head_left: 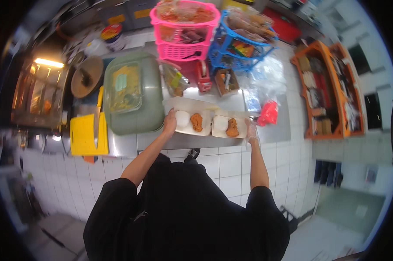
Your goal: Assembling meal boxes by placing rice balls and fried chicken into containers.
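Two open paper food boxes stand side by side at the table's near edge. In the left food box [205,130] lie a white mound of rice [182,118] and a piece of fried chicken [197,122]. The right food box [219,133] holds another rice mound [220,123] and fried chicken piece [232,128]. My left hand [170,123] grips the left box's outer side, fingers mostly behind it. At the far end of the pair, my right hand [251,132], in a clear plastic glove, holds the right box's outer side.
Left of the boxes sits a large grey-green tub [153,87], beside a yellow cutting board [77,135] with a knife [97,126]. Behind are a pink basket [181,50], a blue basket [235,61], a red tape dispenser [202,76] and a small carton [227,82]. A pink bag [268,113] lies right.
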The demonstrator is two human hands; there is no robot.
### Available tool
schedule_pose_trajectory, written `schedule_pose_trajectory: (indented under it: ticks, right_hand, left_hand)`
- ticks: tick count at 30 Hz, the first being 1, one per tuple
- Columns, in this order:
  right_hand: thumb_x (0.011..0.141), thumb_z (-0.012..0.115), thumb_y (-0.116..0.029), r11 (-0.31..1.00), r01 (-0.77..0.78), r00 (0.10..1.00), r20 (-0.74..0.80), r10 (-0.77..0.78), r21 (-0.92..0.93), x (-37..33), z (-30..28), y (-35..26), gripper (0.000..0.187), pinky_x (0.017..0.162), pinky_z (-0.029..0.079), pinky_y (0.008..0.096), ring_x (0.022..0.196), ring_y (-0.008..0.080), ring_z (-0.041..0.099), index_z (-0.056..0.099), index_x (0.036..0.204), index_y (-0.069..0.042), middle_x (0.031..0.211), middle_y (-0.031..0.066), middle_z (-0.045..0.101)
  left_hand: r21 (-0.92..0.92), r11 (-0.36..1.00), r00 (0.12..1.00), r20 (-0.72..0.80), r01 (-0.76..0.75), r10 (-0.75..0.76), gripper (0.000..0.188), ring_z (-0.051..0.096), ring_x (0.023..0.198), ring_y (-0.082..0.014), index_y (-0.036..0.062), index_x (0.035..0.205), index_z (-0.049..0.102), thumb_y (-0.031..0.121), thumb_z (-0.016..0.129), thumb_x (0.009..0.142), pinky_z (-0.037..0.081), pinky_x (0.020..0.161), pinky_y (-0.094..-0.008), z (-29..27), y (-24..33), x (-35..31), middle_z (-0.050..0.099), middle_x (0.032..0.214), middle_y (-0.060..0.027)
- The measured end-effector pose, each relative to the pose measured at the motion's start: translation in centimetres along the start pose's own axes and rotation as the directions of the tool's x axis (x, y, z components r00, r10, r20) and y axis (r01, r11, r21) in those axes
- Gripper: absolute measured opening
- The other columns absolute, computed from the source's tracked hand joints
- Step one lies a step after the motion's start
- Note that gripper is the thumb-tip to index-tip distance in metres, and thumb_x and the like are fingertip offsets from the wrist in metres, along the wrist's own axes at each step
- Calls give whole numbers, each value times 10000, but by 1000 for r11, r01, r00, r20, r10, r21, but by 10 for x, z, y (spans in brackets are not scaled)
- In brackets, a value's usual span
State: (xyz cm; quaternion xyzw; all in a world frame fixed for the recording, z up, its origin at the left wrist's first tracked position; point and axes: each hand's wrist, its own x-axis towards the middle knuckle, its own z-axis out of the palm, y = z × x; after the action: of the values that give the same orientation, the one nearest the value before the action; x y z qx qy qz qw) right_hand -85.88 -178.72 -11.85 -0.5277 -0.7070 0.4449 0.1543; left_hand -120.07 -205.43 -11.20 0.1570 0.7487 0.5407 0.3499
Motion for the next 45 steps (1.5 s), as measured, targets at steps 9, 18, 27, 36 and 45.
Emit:
schedule_pose_trajectory:
  ticks: [9,18,27,36,45]
  right_hand:
    - [980,463,-421,585,481,792,609,28,-653,-18,-60,-128,522,889,490,492,968,428,646,629,1174,34,1081,278,664]
    - [1016,471,-423,476,-204,832,408,-375,855,-99,110,-238,514,778,514,331,894,219,650,517,1292,8,1029,103,648]
    - [1038,337,-430,612,203,853,169,-494,765,-159,183,-327,582,961,386,394,1170,230,537,358,1468,-40,1456,147,449]
    - [1035,358,-225,549,757,531,156,-833,354,-206,252,-351,574,1152,257,429,1415,372,333,213,1501,78,1574,238,240]
    - [974,440,-189,468,808,220,553,-804,359,-271,332,-355,623,1195,148,442,1467,452,138,224,1473,116,1543,359,153]
  left_hand:
    - [441,864,926,-159,-243,342,508,514,1052,-351,-34,1198,443,125,711,797,402,975,-453,25,66,-125,488,1114,-204]
    - [494,642,802,239,-586,548,600,481,945,-316,6,1121,432,282,784,721,377,840,-416,42,162,-201,446,1049,-164]
    - [655,631,664,-255,-416,703,615,479,968,-352,12,1154,443,185,786,674,380,829,-428,-48,137,-174,463,1089,-196]
    - [555,714,478,-532,-427,700,618,474,1002,-332,31,1151,468,279,810,701,366,818,-427,-140,110,-157,480,1074,-165]
    - [588,764,553,-557,-265,620,557,482,930,-296,60,1071,493,264,825,674,353,825,-401,-301,83,-150,478,996,-120]
